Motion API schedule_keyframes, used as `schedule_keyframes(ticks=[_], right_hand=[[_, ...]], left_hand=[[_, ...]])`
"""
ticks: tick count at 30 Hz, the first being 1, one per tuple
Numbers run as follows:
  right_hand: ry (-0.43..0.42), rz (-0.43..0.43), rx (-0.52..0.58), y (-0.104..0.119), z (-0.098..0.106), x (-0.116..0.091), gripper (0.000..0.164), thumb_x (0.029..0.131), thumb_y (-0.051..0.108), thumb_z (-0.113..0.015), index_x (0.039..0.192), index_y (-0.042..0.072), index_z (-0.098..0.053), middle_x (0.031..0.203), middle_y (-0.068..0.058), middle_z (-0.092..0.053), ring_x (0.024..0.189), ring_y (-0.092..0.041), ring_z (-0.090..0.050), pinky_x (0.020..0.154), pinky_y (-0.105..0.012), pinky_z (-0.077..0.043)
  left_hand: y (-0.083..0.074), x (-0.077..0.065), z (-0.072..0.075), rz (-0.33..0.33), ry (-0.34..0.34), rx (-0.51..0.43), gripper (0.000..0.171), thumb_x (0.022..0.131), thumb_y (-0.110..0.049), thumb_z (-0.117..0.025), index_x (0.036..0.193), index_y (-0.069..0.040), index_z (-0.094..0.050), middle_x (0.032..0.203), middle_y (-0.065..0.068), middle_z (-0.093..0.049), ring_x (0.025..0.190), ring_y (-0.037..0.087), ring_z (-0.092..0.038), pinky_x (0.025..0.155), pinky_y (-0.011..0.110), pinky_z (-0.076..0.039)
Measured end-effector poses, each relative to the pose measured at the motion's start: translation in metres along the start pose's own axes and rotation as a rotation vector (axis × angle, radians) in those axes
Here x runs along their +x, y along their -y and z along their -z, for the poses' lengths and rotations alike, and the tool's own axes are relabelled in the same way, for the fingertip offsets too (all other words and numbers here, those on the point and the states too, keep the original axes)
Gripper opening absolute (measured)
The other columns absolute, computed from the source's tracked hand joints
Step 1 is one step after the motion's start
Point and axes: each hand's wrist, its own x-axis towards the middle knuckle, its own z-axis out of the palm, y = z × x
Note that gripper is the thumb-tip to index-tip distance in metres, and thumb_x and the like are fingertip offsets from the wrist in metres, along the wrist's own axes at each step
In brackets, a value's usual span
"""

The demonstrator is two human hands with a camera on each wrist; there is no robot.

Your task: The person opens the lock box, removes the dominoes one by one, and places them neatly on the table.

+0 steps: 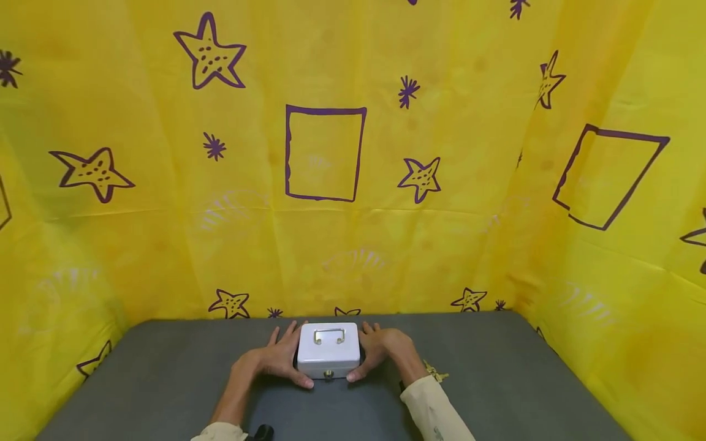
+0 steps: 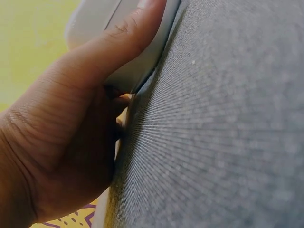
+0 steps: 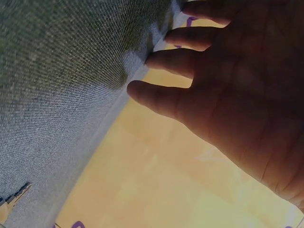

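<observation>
A small white metal cash box sits on the dark grey table, its lid down. It has a folding handle on top and a brass-coloured lock in front. My left hand is against its left side, fingers spread and straight, thumb by the front left corner. In the left wrist view that thumb lies along the box's pale face. Against the right side rests my right hand, thumb at the front right corner. The right wrist view shows its fingers extended, tips at the tabletop; the box is out of that view.
Brass-coloured keys lie on the table beyond my right wrist, partly hidden by the arm. A yellow curtain printed with purple starfish and frames surrounds the table at the back and sides.
</observation>
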Motion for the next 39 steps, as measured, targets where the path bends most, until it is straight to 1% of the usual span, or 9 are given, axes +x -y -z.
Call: schedule_keyframes(ticks=[6, 12, 16, 20, 23, 27, 30, 35, 39], right_hand=[[-0.006, -0.003, -0.027, -0.001, -0.001, 0.0, 0.118, 0.078, 0.068, -0.081, 0.167, 0.015, -0.024, 0.176, -0.013, -0.02, 0.164, -0.037, -0.018, 0.131, -0.059, -0.027], [-0.023, 0.02, -0.024, 0.001, -0.003, 0.002, 0.121, 0.076, 0.07, -0.081, 0.167, 0.015, -0.022, 0.176, -0.014, -0.02, 0.164, -0.038, -0.017, 0.13, -0.06, -0.027], [-0.016, -0.012, -0.037, 0.0, -0.004, 0.003, 0.121, 0.076, 0.069, -0.082, 0.167, 0.016, -0.023, 0.176, -0.012, -0.019, 0.164, -0.036, -0.017, 0.131, -0.059, -0.027], [-0.011, -0.012, -0.047, -0.001, -0.002, 0.001, 0.118, 0.077, 0.067, -0.082, 0.166, 0.015, -0.025, 0.176, -0.012, -0.019, 0.164, -0.037, -0.016, 0.131, -0.06, -0.026], [-0.006, 0.018, -0.057, -0.001, 0.0, 0.002, 0.117, 0.079, 0.067, -0.081, 0.166, 0.014, -0.025, 0.176, -0.012, -0.019, 0.164, -0.037, -0.016, 0.131, -0.06, -0.025], [0.001, 0.051, -0.021, -0.005, 0.002, 0.002, 0.114, 0.081, 0.062, -0.081, 0.167, 0.013, -0.024, 0.176, -0.013, -0.019, 0.164, -0.039, -0.015, 0.131, -0.061, -0.024], [0.006, 0.076, 0.008, -0.008, 0.003, 0.0, 0.113, 0.083, 0.06, -0.081, 0.168, 0.014, -0.022, 0.176, -0.013, -0.019, 0.164, -0.039, -0.014, 0.131, -0.062, -0.023], [0.026, 0.147, 0.059, -0.015, 0.004, -0.003, 0.105, 0.087, 0.057, -0.079, 0.168, 0.02, -0.024, 0.176, -0.008, -0.019, 0.164, -0.043, -0.014, 0.13, -0.065, -0.023], [0.048, 0.245, 0.097, -0.021, 0.007, -0.003, 0.097, 0.092, 0.05, -0.077, 0.167, 0.017, -0.025, 0.176, -0.011, -0.019, 0.161, -0.051, -0.014, 0.13, -0.064, -0.022]], left_hand=[[-0.007, 0.002, 0.004, 0.006, 0.025, 0.019, 0.144, 0.066, -0.062, -0.092, 0.163, 0.007, -0.011, 0.17, 0.036, -0.011, 0.158, 0.058, 0.003, 0.123, 0.078, 0.011], [-0.004, 0.0, 0.004, 0.027, 0.025, 0.028, 0.146, 0.066, -0.066, -0.09, 0.162, 0.009, -0.009, 0.169, 0.038, -0.009, 0.157, 0.059, 0.004, 0.123, 0.078, 0.011], [-0.005, 0.0, 0.0, 0.021, 0.032, -0.001, 0.14, 0.069, -0.063, -0.089, 0.163, 0.006, -0.012, 0.171, 0.035, -0.011, 0.159, 0.058, 0.004, 0.123, 0.078, 0.01], [-0.007, 0.001, -0.002, 0.043, 0.024, -0.015, 0.128, 0.073, -0.054, -0.088, 0.164, 0.003, -0.017, 0.172, 0.03, -0.016, 0.161, 0.053, 0.001, 0.125, 0.076, 0.007], [-0.006, 0.001, -0.001, 0.057, 0.005, -0.028, 0.128, 0.071, -0.054, -0.088, 0.164, 0.002, -0.019, 0.172, 0.03, -0.019, 0.161, 0.053, -0.001, 0.125, 0.076, 0.007], [-0.002, 0.004, 0.0, 0.06, -0.004, -0.056, 0.132, 0.069, -0.063, -0.086, 0.165, 0.0, -0.02, 0.173, 0.027, -0.018, 0.163, 0.049, 0.001, 0.127, 0.071, 0.012], [-0.001, 0.004, 0.001, 0.08, 0.0, -0.071, 0.132, 0.07, -0.067, -0.083, 0.166, -0.003, -0.019, 0.174, 0.027, -0.014, 0.163, 0.048, 0.003, 0.128, 0.069, 0.012], [-0.007, -0.003, 0.003, 0.169, -0.009, -0.09, 0.128, 0.072, -0.067, -0.081, 0.167, -0.006, -0.02, 0.173, 0.03, -0.009, 0.158, 0.059, 0.004, 0.125, 0.078, -0.001], [-0.005, -0.003, 0.002, 0.191, -0.039, -0.086, 0.124, 0.073, -0.069, -0.081, 0.166, -0.007, -0.027, 0.173, 0.03, -0.013, 0.157, 0.062, -0.001, 0.122, 0.082, -0.011]])
